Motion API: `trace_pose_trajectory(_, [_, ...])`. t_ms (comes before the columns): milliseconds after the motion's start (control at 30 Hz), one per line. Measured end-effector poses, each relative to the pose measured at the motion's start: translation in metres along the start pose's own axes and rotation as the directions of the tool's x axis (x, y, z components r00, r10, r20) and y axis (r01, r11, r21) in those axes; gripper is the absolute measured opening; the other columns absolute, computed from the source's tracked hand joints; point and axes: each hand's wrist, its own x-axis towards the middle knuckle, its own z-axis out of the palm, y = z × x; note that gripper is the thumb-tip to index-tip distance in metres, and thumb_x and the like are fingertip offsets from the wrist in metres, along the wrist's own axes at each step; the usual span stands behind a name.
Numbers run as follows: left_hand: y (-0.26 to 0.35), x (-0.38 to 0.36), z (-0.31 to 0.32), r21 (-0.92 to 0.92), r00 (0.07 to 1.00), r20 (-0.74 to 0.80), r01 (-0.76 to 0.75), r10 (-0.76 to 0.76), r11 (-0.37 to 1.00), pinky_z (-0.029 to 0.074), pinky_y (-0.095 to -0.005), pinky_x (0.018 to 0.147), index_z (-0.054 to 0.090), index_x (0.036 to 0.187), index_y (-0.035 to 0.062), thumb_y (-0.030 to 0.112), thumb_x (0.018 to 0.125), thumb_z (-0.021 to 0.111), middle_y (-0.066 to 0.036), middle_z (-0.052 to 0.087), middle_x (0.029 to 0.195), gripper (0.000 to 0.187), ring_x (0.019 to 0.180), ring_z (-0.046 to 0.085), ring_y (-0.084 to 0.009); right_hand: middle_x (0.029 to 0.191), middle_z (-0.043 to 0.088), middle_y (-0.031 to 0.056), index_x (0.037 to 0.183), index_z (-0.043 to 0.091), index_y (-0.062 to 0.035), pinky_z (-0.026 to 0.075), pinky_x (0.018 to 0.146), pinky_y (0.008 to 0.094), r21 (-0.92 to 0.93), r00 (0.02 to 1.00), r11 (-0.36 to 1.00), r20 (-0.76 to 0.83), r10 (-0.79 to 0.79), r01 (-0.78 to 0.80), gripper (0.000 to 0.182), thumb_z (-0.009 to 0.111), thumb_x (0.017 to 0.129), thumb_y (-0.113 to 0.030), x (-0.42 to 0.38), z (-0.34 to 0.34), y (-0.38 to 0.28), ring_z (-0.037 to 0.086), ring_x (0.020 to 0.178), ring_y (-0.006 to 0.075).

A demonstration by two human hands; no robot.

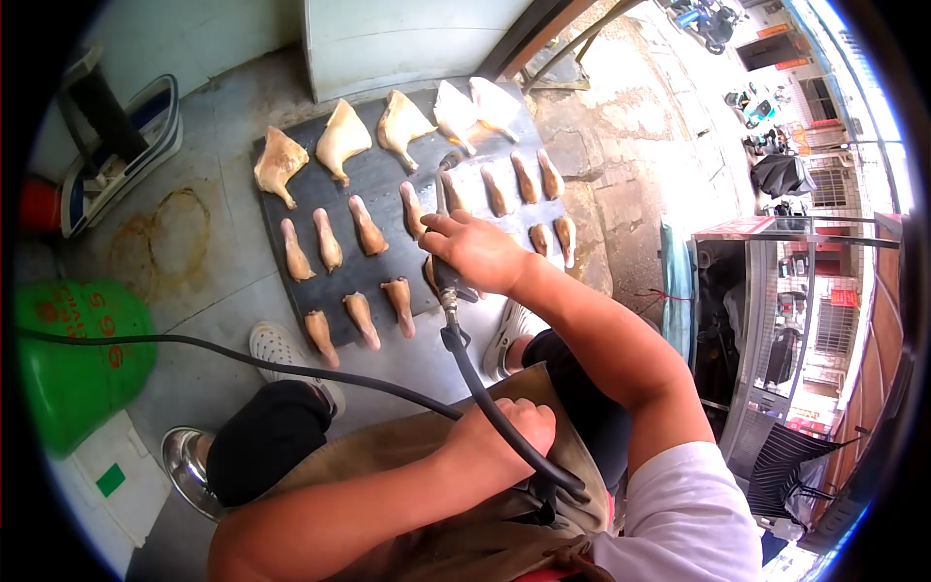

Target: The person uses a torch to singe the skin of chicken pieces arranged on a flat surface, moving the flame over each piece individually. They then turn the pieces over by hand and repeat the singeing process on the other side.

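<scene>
My right hand (475,254) is closed around the handle of a gas blowtorch (447,301), whose tube points away from me over a dark board (335,257). An orange glow shows near its nozzle. On the board lie rows of poultry pieces: pale whole legs (344,141) at the far side and several drumsticks (367,228) nearer, some browned. A black hose (475,378) runs from the torch down to my lap. My left hand (504,436) rests there as a fist beside the hose; whatever it holds is hidden.
A green gas cylinder (92,359) stands at the left, with the hose stretching across from that side. A metal bowl (184,470) sits by my left knee. My shoes (276,349) are close to the board. A glass-sided cart (776,320) and a paved lane (640,116) lie to the right.
</scene>
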Motion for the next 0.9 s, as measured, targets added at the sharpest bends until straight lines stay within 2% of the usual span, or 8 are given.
trace_pose_trajectory(67, [0.0, 0.0, 0.0, -0.004, 1.0, -0.014, -0.007, 0.007, 1.0, 0.054, -0.0432, 0.064, 0.062, 0.076, 0.004, 0.02, 0.091, 0.059, -0.015, 0.063, 0.072, 0.021, 0.07, 0.065, -0.0331, 0.126, 0.057, 0.0191, 0.111, 0.058, -0.0016, 0.049, 0.089, 0.0416, 0.008, 1.0, 1.0, 0.026, 0.011, -0.011, 0.033, 0.058, 0.078, -0.007, -0.001, -0.003, -0.001, 0.057, 0.103, 0.037])
trace_pose_trajectory(167, [-0.001, 0.0, 0.0, -0.012, 1.0, -0.02, -0.01, 0.01, 1.0, 0.054, -0.0429, 0.063, 0.061, 0.076, 0.0039, 0.02, 0.091, 0.059, -0.016, 0.063, 0.072, 0.022, 0.069, 0.065, -0.0333, 0.112, 0.055, 0.013, 0.096, 0.055, -0.0081, 0.053, 0.076, 0.0445, -0.025, 0.989, 0.998, -0.135, -0.063, 0.06, 0.02, 0.064, 0.078, -0.013, -0.001, 0.007, 0.005, 0.059, 0.088, 0.034])
trace_pose_trajectory(267, [-0.001, 0.0, 0.0, 0.004, 1.0, -0.017, -0.018, 0.018, 1.0, 0.054, -0.0426, 0.063, 0.061, 0.075, 0.0039, 0.02, 0.091, 0.058, -0.016, 0.063, 0.071, 0.022, 0.068, 0.065, -0.0334, 0.128, 0.056, 0.0192, 0.112, 0.058, -0.0022, 0.049, 0.091, 0.0415, -0.004, 1.0, 1.0, -0.001, 0.0, 0.0, 0.033, 0.058, 0.079, -0.008, 0.001, -0.001, -0.001, 0.057, 0.107, 0.0371])
trace_pose_trajectory(567, [0.0, -0.001, 0.001, 0.015, 0.999, -0.029, -0.026, 0.027, 1.0, 0.054, -0.042, 0.061, 0.061, 0.075, 0.0042, 0.02, 0.09, 0.059, -0.015, 0.063, 0.07, 0.022, 0.065, 0.065, -0.0328, 0.128, 0.056, 0.0184, 0.112, 0.058, -0.0032, 0.049, 0.09, 0.0415, -0.026, 1.0, 1.0, -0.006, -0.007, 0.007, 0.032, 0.058, 0.08, -0.008, 0.003, -0.006, -0.005, 0.058, 0.106, 0.0369])
trace_pose_trajectory(700, [0.0, -0.001, 0.001, 0.028, 0.999, -0.033, -0.031, 0.032, 0.999, 0.054, -0.0415, 0.06, 0.06, 0.074, 0.0042, 0.02, 0.09, 0.059, -0.015, 0.062, 0.069, 0.022, 0.065, 0.065, -0.0318, 0.128, 0.056, 0.0185, 0.112, 0.059, -0.0041, 0.049, 0.091, 0.0415, -0.004, 0.992, 0.999, -0.118, -0.046, 0.046, 0.032, 0.058, 0.08, -0.008, 0.004, -0.004, -0.002, 0.058, 0.107, 0.0372])
trace_pose_trajectory(867, [-0.003, -0.006, 0.001, 0.016, 0.986, -0.143, -0.089, 0.09, 0.996, 0.053, -0.0411, 0.057, 0.058, 0.074, 0.0051, 0.02, 0.09, 0.059, -0.014, 0.061, 0.067, 0.022, 0.062, 0.065, -0.0304, 0.131, 0.055, 0.0206, 0.112, 0.06, -0.0036, 0.046, 0.096, 0.042, 0.089, 0.966, 0.994, -0.255, -0.031, 0.055, 0.029, 0.055, 0.084, -0.01, 0.003, -0.019, 0.008, 0.055, 0.113, 0.04])
trace_pose_trajectory(900, [-0.004, -0.005, 0.002, 0.048, 0.986, -0.137, -0.093, 0.099, 0.995, 0.053, -0.0412, 0.056, 0.058, 0.073, 0.0053, 0.02, 0.09, 0.059, -0.014, 0.061, 0.067, 0.022, 0.062, 0.064, -0.0304, 0.134, 0.054, 0.0215, 0.112, 0.06, -0.0027, 0.045, 0.098, 0.0447, 0.145, 0.96, 0.989, -0.275, 0.049, -0.009, 0.029, 0.055, 0.085, -0.011, 0.002, -0.024, 0.009, 0.054, 0.117, 0.042])
